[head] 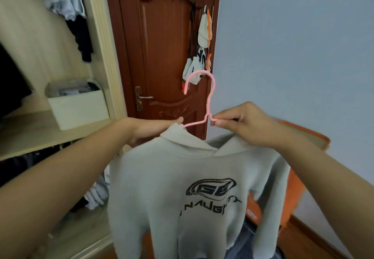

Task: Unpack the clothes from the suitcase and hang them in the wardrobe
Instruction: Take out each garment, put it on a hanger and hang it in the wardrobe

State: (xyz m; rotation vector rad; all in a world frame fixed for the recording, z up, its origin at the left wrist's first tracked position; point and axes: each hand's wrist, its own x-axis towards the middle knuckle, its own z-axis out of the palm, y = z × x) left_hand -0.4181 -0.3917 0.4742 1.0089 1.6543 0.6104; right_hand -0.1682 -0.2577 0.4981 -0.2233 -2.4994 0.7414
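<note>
A light grey hoodie (182, 194) with a black printed logo across it hangs on a pink hanger (208, 104), held up in mid-air in front of the person, just right of the open wardrobe (101, 42) and before a dark red wooden door (162, 46). The right hand (242, 125) pinches the hanger's right shoulder wire, its fingers (219, 122) curled together and clamped on the wire just beside the neck of the hook. The left hand (153, 129) reaches to the collar on the hanger's left side, with the thumb lying along the top of the fabric; its other fingers are hidden behind the collar, so I cannot tell whether they are clamped on the cloth or the wire. The hook stands upright above both hands, free of any rail. Inside the wardrobe, pale and dark garments (68, 9) hang in the upper part, a white storage box (79, 109) of folded items sits on a shelf (40, 135), and more clothes show below it. White caps (204, 30) hang on the door. An orange suitcase (299, 177) stands against the pale blue wall (293, 46), behind the hoodie's right sleeve.
</note>
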